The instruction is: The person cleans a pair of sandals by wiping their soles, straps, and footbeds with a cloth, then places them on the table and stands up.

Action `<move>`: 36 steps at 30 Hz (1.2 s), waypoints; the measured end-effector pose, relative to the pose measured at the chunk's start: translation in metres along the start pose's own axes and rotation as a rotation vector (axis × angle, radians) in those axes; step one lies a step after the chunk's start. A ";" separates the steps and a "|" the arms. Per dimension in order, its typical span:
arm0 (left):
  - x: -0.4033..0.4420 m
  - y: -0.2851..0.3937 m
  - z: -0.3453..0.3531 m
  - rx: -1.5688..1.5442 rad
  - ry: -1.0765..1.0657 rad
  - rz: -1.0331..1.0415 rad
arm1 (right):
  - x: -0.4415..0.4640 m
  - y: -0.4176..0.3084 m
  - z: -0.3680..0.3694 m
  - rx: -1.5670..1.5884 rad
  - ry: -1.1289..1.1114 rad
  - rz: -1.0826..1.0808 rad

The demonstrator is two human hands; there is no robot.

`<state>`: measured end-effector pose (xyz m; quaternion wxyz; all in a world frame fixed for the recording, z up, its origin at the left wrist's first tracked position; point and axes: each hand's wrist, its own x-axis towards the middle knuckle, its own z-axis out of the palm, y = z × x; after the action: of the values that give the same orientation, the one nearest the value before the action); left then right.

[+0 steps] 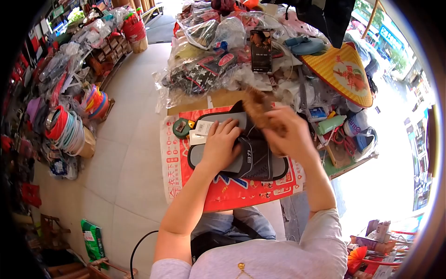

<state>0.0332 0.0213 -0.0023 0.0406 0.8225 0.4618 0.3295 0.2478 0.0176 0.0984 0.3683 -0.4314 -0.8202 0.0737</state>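
Beneath both hands, the red-and-white printed sheet (213, 204) reads 衣天下 left of your left hand (223, 142). That hand lies flat on the black-and-grey slides (199, 156), fingers loosely spread; steady, gentle pressure should stop them skidding. A strap (260, 159) just right of it shows 回力. Beyond your right hand (287, 131), the yellow conical hat (338, 69) bears 美. Your right fingers wrap a brown, motion-blurred brush (255, 108); light, even strokes seem best. White tags (203, 127) sit just left of your left hand, illegible.

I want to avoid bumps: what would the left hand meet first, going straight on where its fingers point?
Most likely the farther sandal, whose grey sole lies just ahead of the left hand, though depth is unclear.
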 end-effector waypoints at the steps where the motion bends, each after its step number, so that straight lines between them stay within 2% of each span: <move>1: 0.000 0.000 0.000 -0.014 -0.006 -0.017 | -0.003 0.003 0.014 0.065 -0.084 -0.002; 3: -0.001 -0.001 -0.002 -0.025 -0.016 -0.030 | -0.011 0.006 0.035 -0.074 -0.043 -0.161; 4: -0.001 -0.001 -0.002 -0.023 -0.015 -0.021 | -0.016 0.008 0.031 -0.075 -0.040 -0.162; 7: -0.001 0.001 -0.004 -0.023 -0.014 -0.013 | -0.036 0.026 0.004 -0.076 -0.134 -0.048; 9: -0.001 0.001 -0.004 -0.021 -0.006 -0.010 | -0.044 0.038 -0.014 -0.127 -0.314 0.115; 10: -0.001 0.001 -0.003 -0.017 -0.001 -0.006 | -0.043 0.038 -0.024 -0.157 -0.329 0.128; 11: -0.001 0.000 -0.002 -0.014 0.001 -0.002 | -0.038 0.030 -0.028 -0.157 -0.330 0.127; 13: -0.002 0.000 -0.001 -0.014 0.002 -0.007 | -0.023 0.007 -0.028 -0.061 -0.053 0.093; 14: -0.001 0.000 -0.001 -0.014 0.007 -0.009 | -0.015 -0.006 -0.027 -0.026 0.002 0.012; 18: -0.002 -0.002 -0.001 -0.023 -0.022 -0.024 | -0.018 -0.011 0.017 0.109 -0.127 -0.063; 20: -0.003 -0.004 0.002 -0.045 0.038 -0.001 | -0.032 -0.005 0.028 0.120 -0.206 -0.043; 24: -0.002 -0.001 -0.002 -0.009 0.008 0.006 | -0.054 0.007 -0.013 0.085 -0.215 0.122; 26: -0.001 -0.001 -0.001 -0.008 0.007 0.007 | -0.054 0.011 -0.030 -0.069 -0.361 0.132; 27: -0.001 -0.001 -0.001 -0.009 0.005 0.008 | -0.049 0.004 -0.034 -0.068 -0.361 0.134; 29: -0.001 -0.003 0.000 0.005 -0.017 0.000 | -0.035 -0.018 -0.029 0.100 -0.120 0.080; 31: -0.003 -0.009 0.010 0.015 -0.014 -0.008 | -0.027 -0.033 -0.009 0.195 -0.038 -0.057; 33: -0.003 -0.010 0.008 0.029 -0.013 -0.014 | -0.033 -0.037 0.015 0.171 -0.229 -0.076; 34: -0.003 -0.007 0.004 0.006 -0.022 -0.010 | -0.039 -0.035 0.026 0.056 -0.221 -0.169; 36: -0.003 -0.009 0.003 -0.041 0.002 0.024 | -0.049 -0.029 0.017 0.092 -0.190 -0.097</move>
<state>0.0272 0.0248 -0.0092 0.0532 0.8267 0.4449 0.3403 0.2348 -0.0345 0.0725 0.3114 -0.3648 -0.8672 0.1339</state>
